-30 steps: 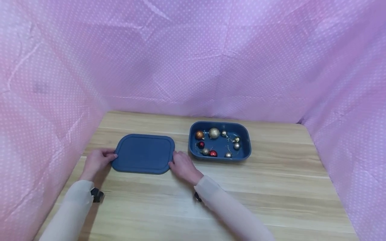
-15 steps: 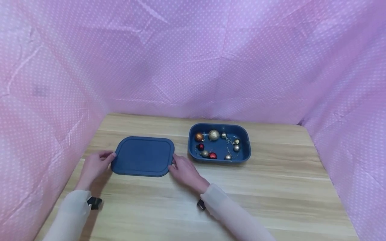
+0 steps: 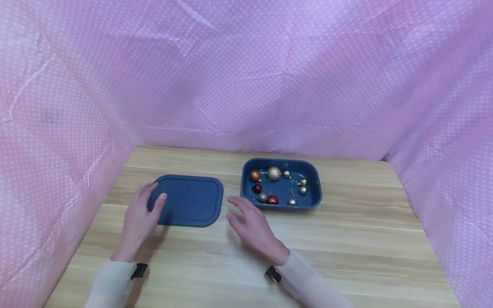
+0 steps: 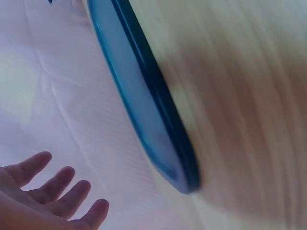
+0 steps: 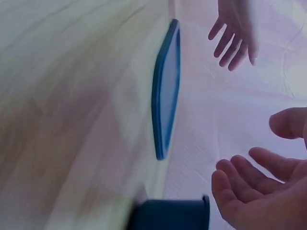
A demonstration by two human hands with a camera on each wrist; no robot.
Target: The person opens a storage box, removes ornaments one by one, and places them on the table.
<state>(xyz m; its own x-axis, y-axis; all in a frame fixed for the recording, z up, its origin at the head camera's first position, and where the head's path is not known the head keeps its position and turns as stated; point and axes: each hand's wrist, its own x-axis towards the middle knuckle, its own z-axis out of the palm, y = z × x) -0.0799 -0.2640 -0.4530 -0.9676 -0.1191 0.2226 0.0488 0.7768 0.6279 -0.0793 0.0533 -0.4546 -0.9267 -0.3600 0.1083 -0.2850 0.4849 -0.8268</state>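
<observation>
A flat dark-blue lid (image 3: 190,201) lies on the wooden table. My left hand (image 3: 140,216) hovers over its left end, fingers loosely spread and holding nothing; the left wrist view shows those fingers apart from the lid (image 4: 144,96). Between the lid and a blue box (image 3: 283,206) my right hand (image 3: 256,229) hangs in the air with relaxed fingers, also without anything in it. Inside the box lie several small Christmas baubles: a large gold glitter bauble (image 3: 274,173), an orange bauble (image 3: 255,175), a red bauble (image 3: 272,199) and other gold and red ones.
The wooden table (image 3: 346,239) reaches to a pink dotted cloth (image 3: 246,85) hung behind it and along both sides. In the right wrist view the box's side (image 5: 172,215) shows close below my right hand.
Both hands have let go of the lid's ends. My left hand has risen and moved right over it; my right hand has moved right and toward me. The lid stays on the table.
</observation>
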